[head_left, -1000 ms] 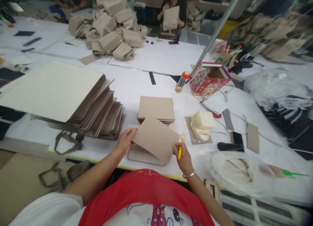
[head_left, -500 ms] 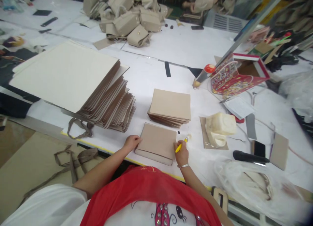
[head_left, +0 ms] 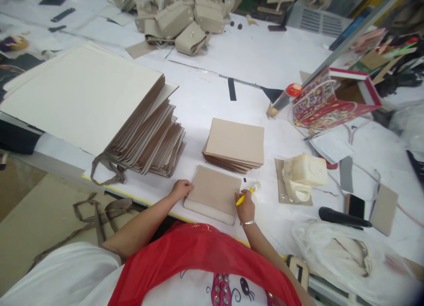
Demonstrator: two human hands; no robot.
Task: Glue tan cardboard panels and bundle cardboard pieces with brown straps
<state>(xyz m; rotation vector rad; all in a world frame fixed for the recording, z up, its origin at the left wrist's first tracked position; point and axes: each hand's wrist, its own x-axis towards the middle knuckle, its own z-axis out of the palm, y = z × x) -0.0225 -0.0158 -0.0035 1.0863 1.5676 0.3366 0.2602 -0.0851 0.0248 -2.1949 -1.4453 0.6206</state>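
Note:
In front of me, a flat taupe panel (head_left: 216, 189) lies on top of a low block with a pale front edge (head_left: 208, 212). My left hand (head_left: 181, 189) is closed in a pinch at the panel's left edge. At the right edge, my right hand (head_left: 245, 207) touches the panel with its fingertips while gripping a small yellow-handled brush (head_left: 245, 197), whose pale bristles point away from me. Just behind the block stands a neat stack of beige panels (head_left: 236, 142). To the left is a tall, fanned pile of larger sheets (head_left: 82, 94).
On the right are a cream plastic container (head_left: 304, 170) on a board scrap, a black-handled tool (head_left: 344, 217), a plastic bag (head_left: 344, 257) and a red patterned paper bag (head_left: 334, 100). A clear red-capped bottle (head_left: 285, 98) leans nearby. Beige handbags (head_left: 185, 21) are heaped at the back.
The panel has shifted slightly away from me on the block, baring more of the pale front edge. Both hands keep their hold at its sides. The view has shifted a little.

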